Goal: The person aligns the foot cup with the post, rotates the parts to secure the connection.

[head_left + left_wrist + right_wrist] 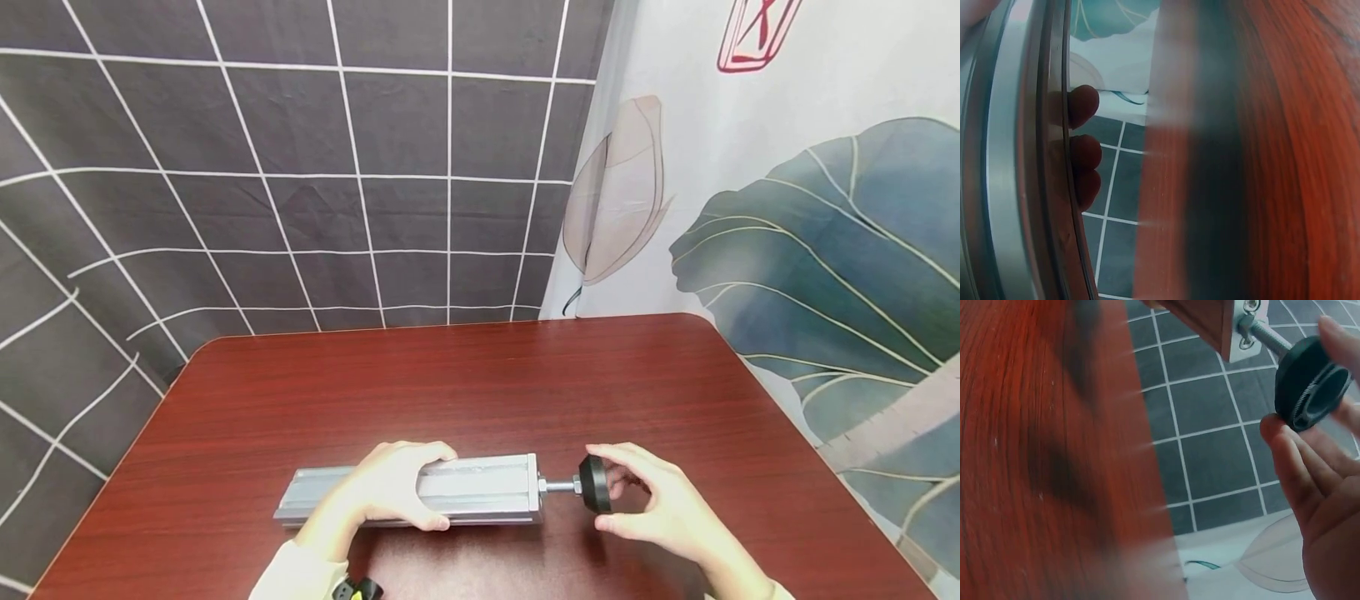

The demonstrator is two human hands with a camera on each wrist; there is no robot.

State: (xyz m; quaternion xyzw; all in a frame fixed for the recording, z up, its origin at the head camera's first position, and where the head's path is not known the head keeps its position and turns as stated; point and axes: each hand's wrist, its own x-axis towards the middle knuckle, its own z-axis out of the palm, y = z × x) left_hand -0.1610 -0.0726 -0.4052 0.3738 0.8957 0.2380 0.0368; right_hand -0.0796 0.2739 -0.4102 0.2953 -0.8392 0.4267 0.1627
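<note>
A long silver aluminium profile [480, 487] lies crosswise in front of me in the head view. My left hand [397, 483] grips it across the middle, thumb on the near side; fingertips [1084, 106] show along its edge in the left wrist view. From the end plate [533, 487] on its right end a threaded rod [560, 486] sticks out, with a nut at either end. On the rod sits a black round levelling foot [595, 483]. Fingers and thumb of my right hand [660, 500] pinch the foot's rim, and its hollow underside [1322, 394] faces the palm.
A red-brown wooden table [450, 383] spreads under both hands, with shadows of the hands and profile on it. Behind it hang a dark grid-patterned cloth [397, 200] and, to the right, a white curtain with large leaves [840, 242]. A small black device [358, 589] is at my left wrist.
</note>
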